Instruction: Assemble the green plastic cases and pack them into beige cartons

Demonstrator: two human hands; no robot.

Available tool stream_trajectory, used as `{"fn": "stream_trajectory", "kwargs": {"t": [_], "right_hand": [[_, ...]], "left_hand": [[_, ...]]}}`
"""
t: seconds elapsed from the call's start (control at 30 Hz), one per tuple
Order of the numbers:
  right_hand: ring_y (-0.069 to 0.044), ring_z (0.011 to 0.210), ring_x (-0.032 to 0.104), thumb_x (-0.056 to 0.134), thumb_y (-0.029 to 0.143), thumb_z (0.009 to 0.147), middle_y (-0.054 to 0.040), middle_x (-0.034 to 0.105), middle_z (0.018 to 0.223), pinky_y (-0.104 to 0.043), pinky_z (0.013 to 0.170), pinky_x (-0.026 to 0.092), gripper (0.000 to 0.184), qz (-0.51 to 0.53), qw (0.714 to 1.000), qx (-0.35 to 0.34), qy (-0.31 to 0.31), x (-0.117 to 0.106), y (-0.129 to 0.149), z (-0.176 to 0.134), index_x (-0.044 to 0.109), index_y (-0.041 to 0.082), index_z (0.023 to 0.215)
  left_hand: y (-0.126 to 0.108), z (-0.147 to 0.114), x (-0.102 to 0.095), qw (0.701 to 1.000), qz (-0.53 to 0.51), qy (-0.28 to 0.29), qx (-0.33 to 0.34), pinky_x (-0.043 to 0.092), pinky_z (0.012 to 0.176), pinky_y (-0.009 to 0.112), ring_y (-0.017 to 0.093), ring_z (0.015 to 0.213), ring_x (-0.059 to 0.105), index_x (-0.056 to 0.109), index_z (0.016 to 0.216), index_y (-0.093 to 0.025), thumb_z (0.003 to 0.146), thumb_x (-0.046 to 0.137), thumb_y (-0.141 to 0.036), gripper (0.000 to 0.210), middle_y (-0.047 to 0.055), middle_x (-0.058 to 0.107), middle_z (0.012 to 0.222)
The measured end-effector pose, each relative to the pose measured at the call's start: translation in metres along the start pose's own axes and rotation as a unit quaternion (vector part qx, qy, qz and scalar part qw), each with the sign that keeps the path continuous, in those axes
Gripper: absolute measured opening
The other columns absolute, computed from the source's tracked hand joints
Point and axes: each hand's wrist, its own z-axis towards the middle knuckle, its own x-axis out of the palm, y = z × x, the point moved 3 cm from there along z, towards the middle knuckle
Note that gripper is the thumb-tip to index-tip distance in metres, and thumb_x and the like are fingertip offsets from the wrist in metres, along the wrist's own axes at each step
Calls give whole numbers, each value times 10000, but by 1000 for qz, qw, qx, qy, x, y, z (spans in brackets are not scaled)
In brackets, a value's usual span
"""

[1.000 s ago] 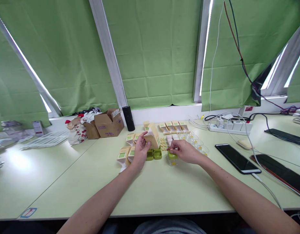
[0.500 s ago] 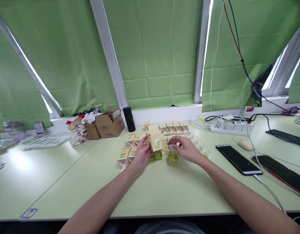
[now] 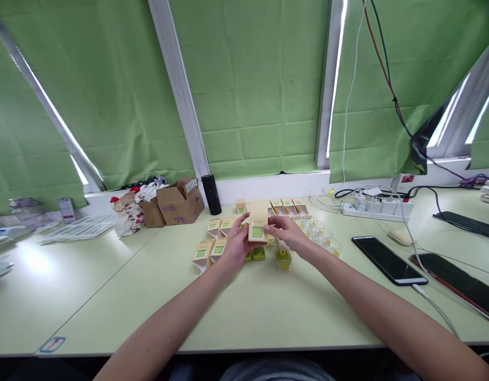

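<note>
A small kraft-coloured paper box (image 3: 257, 225) with a green panel on its front and a raised flap is held up above the table. My left hand (image 3: 237, 244) is closed round its left side and bottom. At its right edge, the fingers of my right hand (image 3: 282, 230) pinch it. Below my right hand stands a clear container with a green lid (image 3: 283, 258). Green square pieces (image 3: 258, 254) lie under the box. Left of my left hand are several similar paper boxes (image 3: 202, 254); more folded boxes (image 3: 289, 207) stand behind. Clear plastic containers (image 3: 318, 233) sit to the right.
A black cylinder (image 3: 211, 194) and an open cardboard box (image 3: 181, 202) stand at the back left, beside a printed bag (image 3: 127, 214). On the right lie a phone (image 3: 389, 260) with a charging cable, a power strip (image 3: 377, 209) and loose cables.
My right hand has moved left and now grips the right edge of the paper box. The box has shifted slightly right and turned more upright in my left hand.
</note>
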Motion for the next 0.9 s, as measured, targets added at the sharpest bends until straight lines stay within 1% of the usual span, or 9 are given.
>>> {"fn": "stream_trajectory", "kwargs": {"t": [0.13, 0.23, 0.3, 0.43, 0.5, 0.57, 0.7, 0.8, 0.9], "right_hand": [[-174, 769, 630, 905, 597, 682, -60, 761, 963, -287, 633, 474, 508, 72, 997, 29, -28, -1, 0, 5, 748, 193, 946], [-160, 763, 611, 926, 604, 650, -46, 726, 905, -259, 580, 440, 525, 122, 991, 29, -51, -4, -3, 5, 742, 187, 909], [-166, 791, 623, 931, 620, 643, -50, 720, 909, -255, 583, 459, 542, 148, 987, 23, -62, -7, -5, 5, 740, 188, 911], [-151, 751, 631, 938, 647, 640, -49, 730, 890, -255, 588, 502, 583, 186, 980, 29, -60, -9, -12, 3, 738, 184, 934], [-137, 718, 630, 938, 652, 655, -41, 737, 862, -248, 584, 510, 584, 190, 980, 30, -61, -9, -14, 1, 741, 181, 939], [-136, 706, 637, 940, 658, 657, -38, 747, 847, -247, 578, 514, 589, 187, 980, 26, -65, -8, -16, 0, 748, 182, 946], [-152, 691, 641, 953, 658, 630, -28, 746, 811, -266, 563, 515, 598, 175, 982, 9, -76, -6, -20, -1, 748, 189, 940], [-167, 686, 649, 937, 648, 664, -26, 743, 800, -284, 570, 516, 570, 165, 983, 2, -76, -6, -23, -1, 743, 195, 951], [-182, 699, 662, 942, 647, 651, -36, 754, 816, -289, 567, 515, 581, 158, 984, 0, -81, -5, -25, -2, 742, 201, 965]], "left_hand": [[-2, 5, 8, 999, 26, -30, 19, 696, 828, 425, 261, 995, 802, 611, 1380, -261, 926, 787, -385, 503, 73, 807, 1144], [-2, 6, 14, 997, 41, -58, 37, 681, 864, 416, 274, 1071, 782, 651, 1354, -241, 912, 763, -359, 471, 84, 803, 1173], [1, 3, 18, 997, 45, -48, 47, 669, 892, 411, 283, 1131, 762, 665, 1365, -227, 894, 730, -309, 482, 94, 796, 1224], [7, -7, 25, 994, 75, 18, 79, 630, 1001, 415, 305, 1305, 682, 637, 1450, -237, 816, 713, -193, 640, 97, 711, 1442], [10, -11, 25, 990, 97, 36, 99, 599, 1068, 431, 324, 1388, 626, 610, 1487, -239, 802, 739, -176, 700, 106, 652, 1529], [13, -12, 24, 986, 117, 42, 112, 570, 1117, 452, 338, 1440, 580, 584, 1512, -230, 829, 763, -204, 707, 125, 622, 1558], [19, -11, 20, 981, 147, 35, 120, 572, 1110, 470, 338, 1436, 577, 547, 1528, -235, 882, 783, -287, 689, 144, 629, 1530], [23, -11, 17, 980, 151, 33, 123, 588, 1078, 462, 330, 1414, 591, 542, 1517, -254, 882, 795, -312, 686, 141, 621, 1530], [25, -12, 16, 980, 150, 34, 128, 592, 1065, 462, 319, 1383, 611, 544, 1504, -265, 885, 791, -330, 669, 136, 621, 1525]]}}
